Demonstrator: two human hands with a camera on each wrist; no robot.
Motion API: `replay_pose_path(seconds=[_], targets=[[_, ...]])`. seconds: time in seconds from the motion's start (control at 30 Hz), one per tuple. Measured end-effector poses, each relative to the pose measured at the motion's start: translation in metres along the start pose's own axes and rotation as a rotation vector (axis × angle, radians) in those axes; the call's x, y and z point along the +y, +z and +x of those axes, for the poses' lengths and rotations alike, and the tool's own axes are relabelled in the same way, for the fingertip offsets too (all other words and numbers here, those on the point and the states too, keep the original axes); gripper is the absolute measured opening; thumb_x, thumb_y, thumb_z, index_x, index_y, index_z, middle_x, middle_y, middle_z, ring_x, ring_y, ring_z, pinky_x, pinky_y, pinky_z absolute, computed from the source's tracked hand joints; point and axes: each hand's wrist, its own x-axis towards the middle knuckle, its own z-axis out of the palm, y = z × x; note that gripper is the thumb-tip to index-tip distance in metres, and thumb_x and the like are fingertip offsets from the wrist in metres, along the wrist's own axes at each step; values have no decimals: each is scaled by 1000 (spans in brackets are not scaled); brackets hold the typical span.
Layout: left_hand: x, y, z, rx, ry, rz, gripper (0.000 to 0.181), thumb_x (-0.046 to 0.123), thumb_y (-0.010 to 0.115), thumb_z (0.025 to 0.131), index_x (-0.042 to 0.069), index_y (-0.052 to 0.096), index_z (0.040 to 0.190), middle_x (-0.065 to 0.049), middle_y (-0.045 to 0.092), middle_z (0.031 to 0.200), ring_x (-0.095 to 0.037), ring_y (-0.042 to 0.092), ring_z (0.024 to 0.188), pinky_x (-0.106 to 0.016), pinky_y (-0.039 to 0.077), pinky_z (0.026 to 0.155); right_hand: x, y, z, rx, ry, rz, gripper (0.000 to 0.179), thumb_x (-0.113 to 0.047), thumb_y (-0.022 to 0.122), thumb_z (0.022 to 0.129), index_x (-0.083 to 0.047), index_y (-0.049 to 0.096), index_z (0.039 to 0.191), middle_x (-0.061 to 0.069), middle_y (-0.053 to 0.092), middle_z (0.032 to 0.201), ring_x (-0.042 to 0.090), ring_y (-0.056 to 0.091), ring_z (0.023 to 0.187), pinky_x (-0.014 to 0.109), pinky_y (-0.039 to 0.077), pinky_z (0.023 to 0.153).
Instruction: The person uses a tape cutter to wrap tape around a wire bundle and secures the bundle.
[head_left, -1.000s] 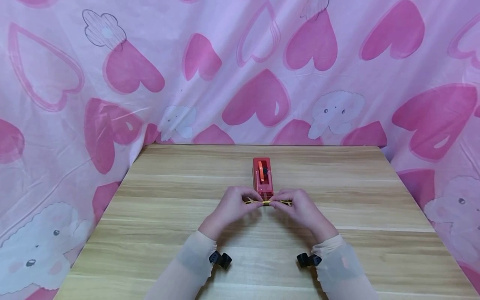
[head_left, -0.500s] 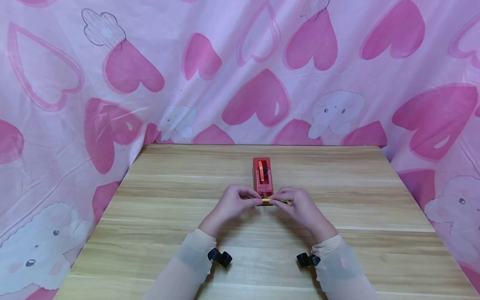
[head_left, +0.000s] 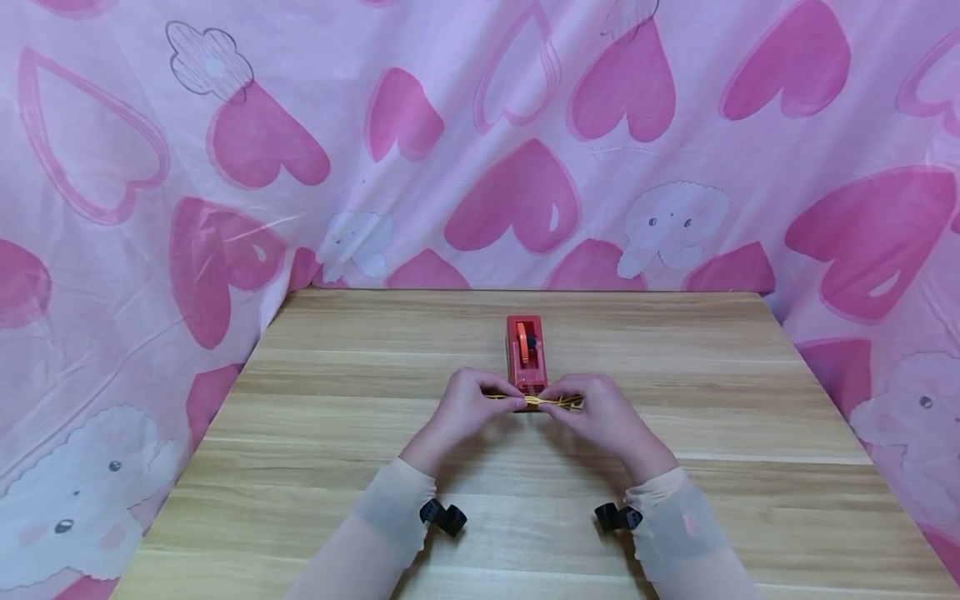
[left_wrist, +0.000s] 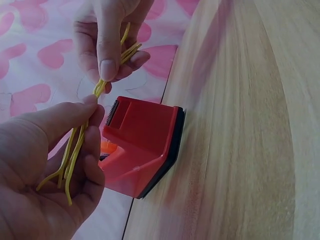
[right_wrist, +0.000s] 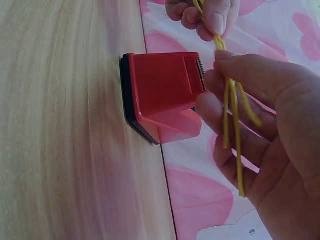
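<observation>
Yellow, thin, cord-like strands [right_wrist: 237, 145] run between the left hand [head_left: 463, 412] and right hand [head_left: 597, 410], pinched by both thumbs and fingertips near the toothed end of a red, black-based tape dispenser [left_wrist: 142, 125]; fanned wider than half a second ago, they seem under adjustment.

Shifting the left hand [head_left: 465, 410] and the right hand [head_left: 594, 407] very slightly toward the far side of the surface [head_left: 360, 358] since a second ago, and bringing the yellow strands [head_left: 532, 401] along with them. Showing more separate lines between the fingertips now. Revealing strand ends at the left again, after mostly hiding them half a second ago. Fanning the right-hand ends out more visibly.
</observation>
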Motion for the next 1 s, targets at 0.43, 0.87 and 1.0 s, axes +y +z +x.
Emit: replay_pose_path(seconds=[0.43,0.87,1.0], targets=[[-1,2,0,21,22,46,5,20,86,86,23,84,87,8,77,88,-10,64,82,-29,51,74,0,-5,4,-123,29,31,11,-26,76,95,-27,80,106,-12,77,103,7,68,94,38,58,89],[0,4,-1,28,37,70,7,18,85,86,25,84,86,8,79,93,-8,69,90,-33,54,84,1,-8,7,-219,114,75,11,-24,71,99,-24,80,105,0,78,101,12,62,83,31,53,78],[0,4,-1,28,57,82,8,15,85,86,23,84,86,8,79,93,-8,70,91,-32,54,85,-1,-7,8,-210,113,43,10,-25,72,99,-26,80,104,-6,78,99,12,62,83,34,51,81]])
